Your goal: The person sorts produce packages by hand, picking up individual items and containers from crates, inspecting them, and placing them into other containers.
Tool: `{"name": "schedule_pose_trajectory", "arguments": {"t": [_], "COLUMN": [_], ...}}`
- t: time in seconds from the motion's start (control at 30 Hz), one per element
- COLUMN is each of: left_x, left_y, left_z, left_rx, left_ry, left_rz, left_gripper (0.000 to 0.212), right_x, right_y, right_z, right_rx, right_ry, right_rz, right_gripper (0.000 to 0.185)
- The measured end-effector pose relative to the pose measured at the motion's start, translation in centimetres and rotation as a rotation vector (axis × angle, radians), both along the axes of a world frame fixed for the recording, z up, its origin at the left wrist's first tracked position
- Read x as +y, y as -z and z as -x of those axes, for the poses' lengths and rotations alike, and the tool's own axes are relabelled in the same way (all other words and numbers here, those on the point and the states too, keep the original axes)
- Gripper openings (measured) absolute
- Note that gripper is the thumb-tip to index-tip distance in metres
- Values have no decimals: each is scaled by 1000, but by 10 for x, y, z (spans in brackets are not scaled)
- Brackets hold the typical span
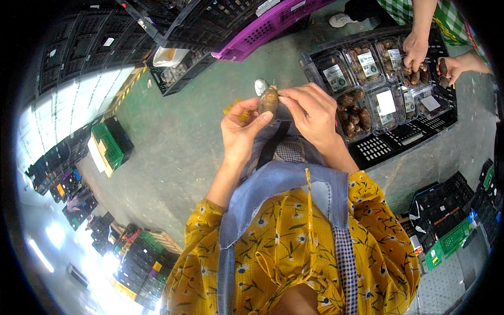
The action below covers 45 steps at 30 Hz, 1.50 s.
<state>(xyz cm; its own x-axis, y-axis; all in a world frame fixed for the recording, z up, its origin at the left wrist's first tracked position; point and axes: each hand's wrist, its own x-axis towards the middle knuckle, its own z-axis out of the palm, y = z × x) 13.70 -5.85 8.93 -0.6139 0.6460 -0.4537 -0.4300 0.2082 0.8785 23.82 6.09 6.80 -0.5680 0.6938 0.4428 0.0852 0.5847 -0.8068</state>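
A brown taro-like root is held up between both hands, over the floor. My left hand grips it between thumb and fingers from the left. With thumb and fingertips pinched, my right hand touches its upper right side. To the right, a black plastic crate holds several clear plastic punnets with white labels; one open punnet of roots lies nearest my right wrist. Whether the right fingers hold a loose bit of the root is not visible.
A co-worker's hands handle similar roots at the crate's far right. Stacked black crates and a purple crate stand ahead. A green crate sits on the floor at left, and more crates stand behind at right.
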Motion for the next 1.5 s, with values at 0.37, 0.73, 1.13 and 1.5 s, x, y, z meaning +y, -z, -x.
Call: {"name": "schedule_pose_trajectory", "arguments": {"t": [0.37,0.73,1.13,1.5], "left_x": [-3,-5,-4,-4], "left_y": [-3,1,0,0], "left_z": [-1,10,8,8], "left_rx": [-49,-529,-430,-468], "left_ry": [40,53,47,33], "left_rz": [-18,-242,-236,-185], "left_gripper": [32,35,34,32], "right_x": [-3,-10,-8,-7], "right_y": [0,11,4,5], "right_z": [-3,-12,-11,-1], "right_rx": [-176,-47,-149,98], "right_ry": [27,-83,-97,-96], "right_rz": [56,767,625,279], "right_gripper": [10,11,14,21]}}
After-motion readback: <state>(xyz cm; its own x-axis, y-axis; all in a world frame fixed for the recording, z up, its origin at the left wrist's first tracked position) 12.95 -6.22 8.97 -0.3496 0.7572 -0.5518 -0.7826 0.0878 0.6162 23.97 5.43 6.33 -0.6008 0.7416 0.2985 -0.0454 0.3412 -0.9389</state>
